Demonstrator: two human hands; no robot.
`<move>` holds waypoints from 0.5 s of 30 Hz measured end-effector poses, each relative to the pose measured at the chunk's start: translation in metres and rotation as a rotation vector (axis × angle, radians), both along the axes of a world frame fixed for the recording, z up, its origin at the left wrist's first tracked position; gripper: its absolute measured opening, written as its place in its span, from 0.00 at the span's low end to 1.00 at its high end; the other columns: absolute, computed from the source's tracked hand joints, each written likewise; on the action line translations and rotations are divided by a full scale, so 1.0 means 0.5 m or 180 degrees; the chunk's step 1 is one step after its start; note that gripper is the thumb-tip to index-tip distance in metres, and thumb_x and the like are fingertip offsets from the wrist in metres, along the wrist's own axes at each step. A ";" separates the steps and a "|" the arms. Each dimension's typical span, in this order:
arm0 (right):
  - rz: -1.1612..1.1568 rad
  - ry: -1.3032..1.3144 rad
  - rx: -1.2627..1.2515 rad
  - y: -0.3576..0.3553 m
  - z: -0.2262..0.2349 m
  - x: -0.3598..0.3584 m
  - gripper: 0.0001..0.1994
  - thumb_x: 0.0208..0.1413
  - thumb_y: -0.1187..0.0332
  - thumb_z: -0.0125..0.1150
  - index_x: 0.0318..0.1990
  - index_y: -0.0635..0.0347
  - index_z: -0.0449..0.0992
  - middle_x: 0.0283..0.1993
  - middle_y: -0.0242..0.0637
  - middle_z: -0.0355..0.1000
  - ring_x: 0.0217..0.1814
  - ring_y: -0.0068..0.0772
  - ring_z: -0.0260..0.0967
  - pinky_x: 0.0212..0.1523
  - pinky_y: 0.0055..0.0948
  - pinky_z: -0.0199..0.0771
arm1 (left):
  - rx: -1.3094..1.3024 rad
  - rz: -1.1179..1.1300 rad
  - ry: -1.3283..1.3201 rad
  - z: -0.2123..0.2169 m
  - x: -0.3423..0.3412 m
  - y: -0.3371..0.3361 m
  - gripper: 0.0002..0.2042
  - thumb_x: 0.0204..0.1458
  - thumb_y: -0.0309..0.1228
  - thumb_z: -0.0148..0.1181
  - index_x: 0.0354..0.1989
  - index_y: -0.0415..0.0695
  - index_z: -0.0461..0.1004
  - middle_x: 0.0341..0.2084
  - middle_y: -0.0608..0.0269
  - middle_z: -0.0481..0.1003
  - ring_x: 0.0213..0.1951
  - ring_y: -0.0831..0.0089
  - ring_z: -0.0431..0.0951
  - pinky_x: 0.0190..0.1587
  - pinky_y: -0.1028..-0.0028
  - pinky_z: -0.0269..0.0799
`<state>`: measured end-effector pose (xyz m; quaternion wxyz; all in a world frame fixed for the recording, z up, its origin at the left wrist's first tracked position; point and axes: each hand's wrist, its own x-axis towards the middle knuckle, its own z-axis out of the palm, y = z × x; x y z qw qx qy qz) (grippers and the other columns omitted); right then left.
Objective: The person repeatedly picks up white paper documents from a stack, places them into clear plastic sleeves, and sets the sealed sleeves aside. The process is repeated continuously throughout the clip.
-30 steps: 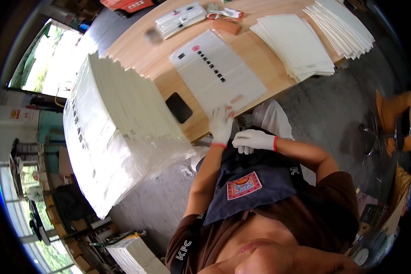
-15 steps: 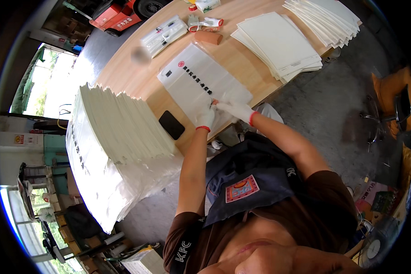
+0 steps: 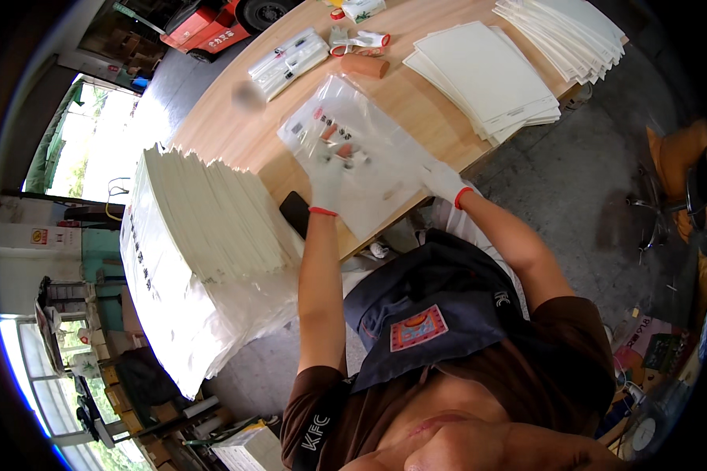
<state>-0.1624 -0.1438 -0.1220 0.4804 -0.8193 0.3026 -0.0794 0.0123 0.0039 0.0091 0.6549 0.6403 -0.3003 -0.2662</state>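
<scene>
A clear plastic bag (image 3: pixel 373 192) with dark print and a red mark lies flat on the table in front of me. My left hand (image 3: pixel 331 169), in a white glove with bare fingertips, reaches over its left half with fingers spread. Its fingers look hazy, seemingly beneath the upper film. At the bag's right edge my right hand (image 3: pixel 446 182), gloved in white with a red cuff, has its fingers closed on the film; its fingertips are partly blurred. A black phone (image 3: pixel 294 213) rests just left of the bag, partly behind my left wrist.
A tall stack of pale sheets (image 3: pixel 212 212) in plastic wrap stands at left. Loose white sheets (image 3: pixel 487 78) and another fanned pile (image 3: pixel 565 35) occupy the table's right. Beyond the bag are folded plastic packs (image 3: pixel 291 63), a brown roll (image 3: pixel 365 66) and gloves (image 3: pixel 361 39).
My hands, together at the bag's near edge before, have moved apart. The left went farther up over the bag with fingers spreading; the right shifted to its right edge.
</scene>
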 end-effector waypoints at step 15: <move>0.1670 -0.0055 -0.0887 0.059 0.120 0.038 0.18 0.57 0.54 0.52 0.46 0.56 0.75 0.46 0.45 0.73 0.47 0.42 0.70 0.48 0.35 0.69 | 0.0417 -0.0624 -0.2517 -0.055 -0.269 0.018 0.10 0.56 0.24 0.52 0.45 0.43 0.74 0.32 0.62 0.77 0.27 0.72 0.76 0.33 0.74 0.71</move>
